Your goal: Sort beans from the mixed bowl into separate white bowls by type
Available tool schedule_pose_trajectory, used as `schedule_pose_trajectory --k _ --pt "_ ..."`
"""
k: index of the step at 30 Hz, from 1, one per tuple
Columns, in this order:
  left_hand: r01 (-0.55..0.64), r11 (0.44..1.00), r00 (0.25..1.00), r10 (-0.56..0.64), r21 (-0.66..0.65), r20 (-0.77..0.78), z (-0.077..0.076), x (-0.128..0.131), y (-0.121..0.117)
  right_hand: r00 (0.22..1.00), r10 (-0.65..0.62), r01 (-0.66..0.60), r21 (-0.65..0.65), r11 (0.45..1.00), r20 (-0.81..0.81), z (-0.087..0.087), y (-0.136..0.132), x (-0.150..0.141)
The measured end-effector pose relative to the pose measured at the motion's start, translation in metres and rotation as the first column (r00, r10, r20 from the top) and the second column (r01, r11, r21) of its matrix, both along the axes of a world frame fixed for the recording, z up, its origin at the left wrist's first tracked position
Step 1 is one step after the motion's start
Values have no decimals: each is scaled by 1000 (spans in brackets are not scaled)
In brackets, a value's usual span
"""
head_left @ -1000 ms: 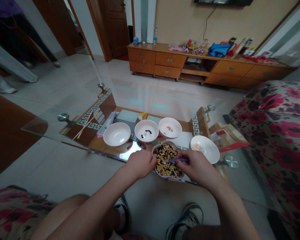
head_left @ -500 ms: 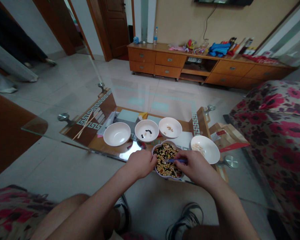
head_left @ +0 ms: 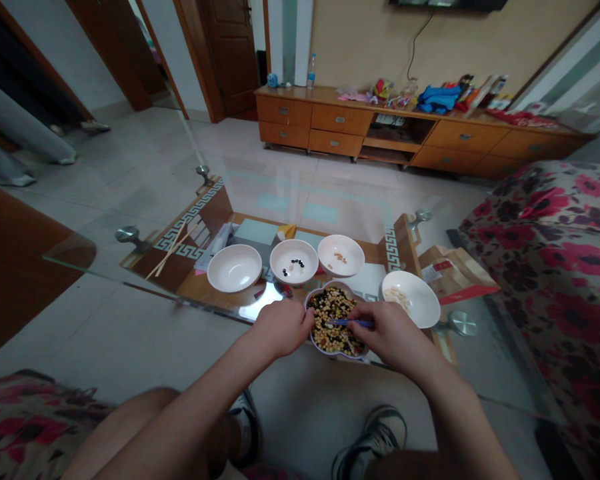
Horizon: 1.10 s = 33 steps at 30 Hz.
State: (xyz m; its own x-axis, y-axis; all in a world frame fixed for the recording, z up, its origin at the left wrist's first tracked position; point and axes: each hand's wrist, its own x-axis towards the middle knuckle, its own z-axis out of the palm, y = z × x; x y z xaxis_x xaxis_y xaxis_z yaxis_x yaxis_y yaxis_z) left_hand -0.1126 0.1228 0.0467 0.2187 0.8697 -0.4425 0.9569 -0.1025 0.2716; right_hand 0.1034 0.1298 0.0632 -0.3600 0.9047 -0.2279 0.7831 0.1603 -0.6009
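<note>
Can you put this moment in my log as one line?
Left hand: at bean bowl rim | Right hand: holds blue tool over beans | Nearby: white bowl with black beans

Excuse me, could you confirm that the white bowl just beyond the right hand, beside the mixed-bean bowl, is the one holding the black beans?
Not quite: that white bowl holds pale beans. The black beans are in the second white bowl from the left, as the head view shows. It does lie beyond the right hand, beside the mixed-bean bowl.

Glossy white bowls [head_left: 235,269] on a smooth glass tabletop [head_left: 130,267].
</note>
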Motion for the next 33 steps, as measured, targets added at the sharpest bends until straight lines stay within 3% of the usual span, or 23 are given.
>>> schedule_pose_trajectory --k 13,20,27,33 --pt "0 1000 1000 0 -7 -24 1 1 0 1000 0 1 -69 998 18 -1 1 0" --pt "-6 1000 1000 6 -5 -17 -1 1 0 1000 2 -2 -12 1000 13 4 2 0" --pt "-12 1000 1000 11 -8 -10 0 1 0 996 -81 86 172 981 -35 5 6 2" --pt "-5 1000 1000 5 -13 -11 -2 0 0 943 -333 311 421 852 -22 -1 14 -1"
